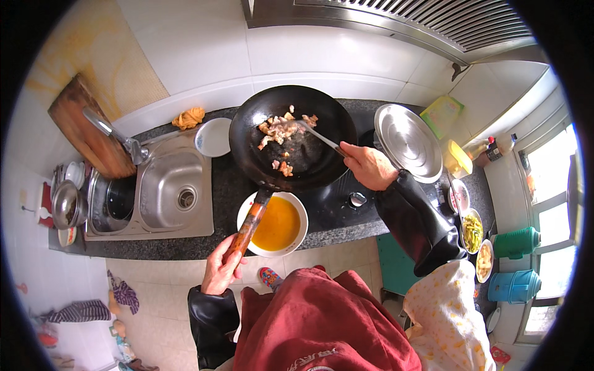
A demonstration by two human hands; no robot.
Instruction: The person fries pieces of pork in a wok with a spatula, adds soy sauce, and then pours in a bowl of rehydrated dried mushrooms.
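A large black wok (320,162) stands at the stove, with small browned pieces of food, seemingly meat (280,130), in its middle and a few nearer its handle. My left hand (222,266) is closed around the wok's wooden handle. In my right hand (371,166) is a metal-shafted cooking utensil (322,137), its far end among the food; the shape of that end is blurred. Beneath the wok's handle, a white bowl of orange-yellow liquid (278,225), like beaten egg, sits at the counter's front edge.
Left are an empty white plate (214,137), a steel double sink (171,195) with a faucet (113,132), and a wooden cutting board (88,130). A round metal lid (409,143) lies right of the wok. Dishes of food, including green vegetables (472,233), line the right counter near a green jug (515,242).
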